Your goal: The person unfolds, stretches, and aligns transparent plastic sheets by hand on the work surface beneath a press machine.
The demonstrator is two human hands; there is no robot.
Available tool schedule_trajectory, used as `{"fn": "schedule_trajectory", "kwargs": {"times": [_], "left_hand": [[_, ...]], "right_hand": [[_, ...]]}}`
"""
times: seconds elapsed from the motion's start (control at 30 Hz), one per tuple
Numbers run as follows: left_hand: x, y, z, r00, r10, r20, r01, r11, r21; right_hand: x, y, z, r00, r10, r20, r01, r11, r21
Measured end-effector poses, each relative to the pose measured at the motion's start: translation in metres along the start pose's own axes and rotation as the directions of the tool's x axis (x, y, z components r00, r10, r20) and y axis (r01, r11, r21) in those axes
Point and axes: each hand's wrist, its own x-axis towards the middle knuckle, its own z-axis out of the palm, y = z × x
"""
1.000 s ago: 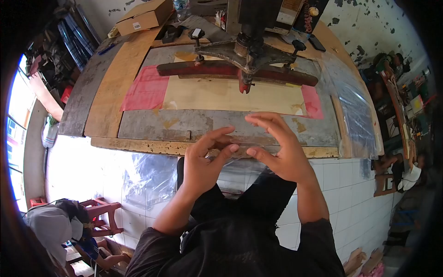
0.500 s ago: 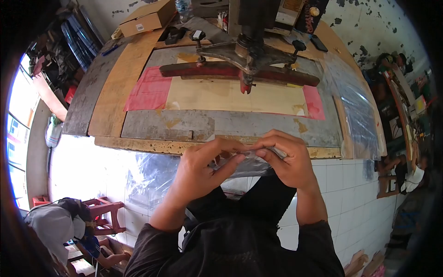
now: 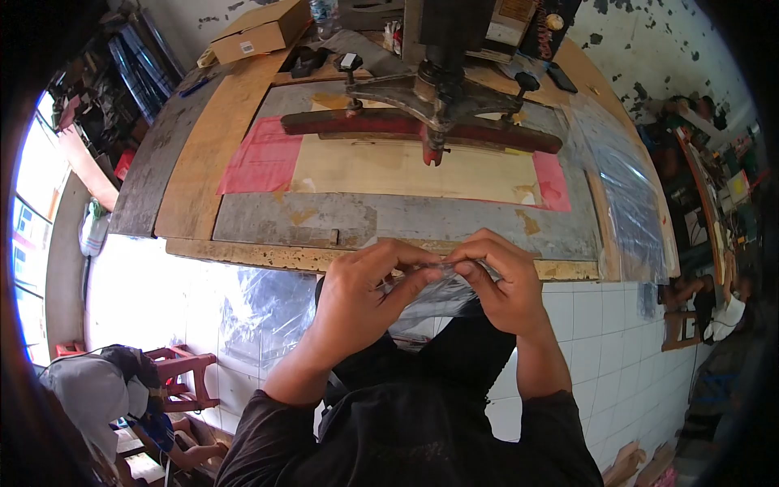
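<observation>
The left hand [image 3: 353,292] and the right hand [image 3: 507,284] meet in front of the person's body, fingertips just beside each other. Each pinches the clear plastic [image 3: 442,299] between thumb and fingers; the sheet hangs crumpled below them, over the lap and at the near edge of the table [image 3: 251,255].

On the table lies a grey plate [image 3: 276,217], and on it a cream sheet [image 3: 381,172] with a pink piece at its left end [image 3: 260,158] and another at its right end [image 3: 553,180]. A red bar [image 3: 349,122] under a metal frame [image 3: 430,85] stands across the far part of the cream sheet.

At the far left sits a cardboard box [image 3: 260,34]; at the far right, a phone [image 3: 561,78]. More plastic [image 3: 623,191] covers the table's right side. At the near left, another person [image 3: 89,398] is beside a red stool [image 3: 185,377].
</observation>
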Motion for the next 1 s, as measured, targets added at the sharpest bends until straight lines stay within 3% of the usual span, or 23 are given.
{"fn": "schedule_trajectory", "kwargs": {"times": [0.17, 0.23, 0.47, 0.57, 0.73, 1.0], "left_hand": [[-0.001, -0.006, 0.003, 0.996, 0.084, -0.022, -0.082, 0.992, 0.095], [0.001, -0.009, 0.006, 0.973, 0.219, -0.073, -0.207, 0.966, 0.153], [0.003, -0.011, 0.005, 0.965, 0.250, -0.083, -0.231, 0.954, 0.189], [0.004, -0.011, 0.004, 0.968, 0.242, -0.068, -0.221, 0.947, 0.235], [0.006, -0.011, 0.001, 0.998, 0.065, -0.016, -0.062, 0.988, 0.145], [0.006, -0.016, 0.004, 0.999, -0.054, -0.005, 0.054, 0.996, 0.067]], "right_hand": [[-0.002, 0.004, 0.003, 1.000, -0.018, -0.005, 0.018, 1.000, 0.001], [-0.002, 0.005, 0.003, 1.000, -0.019, -0.006, 0.019, 1.000, -0.002], [-0.005, 0.004, 0.004, 0.999, -0.039, 0.002, 0.039, 0.999, -0.019], [-0.004, 0.003, 0.006, 0.999, -0.034, -0.012, 0.034, 0.999, -0.027], [-0.003, 0.004, 0.008, 0.999, -0.034, -0.025, 0.034, 0.999, 0.003], [-0.004, 0.004, 0.006, 0.997, 0.076, 0.003, -0.076, 0.996, 0.041]]}}
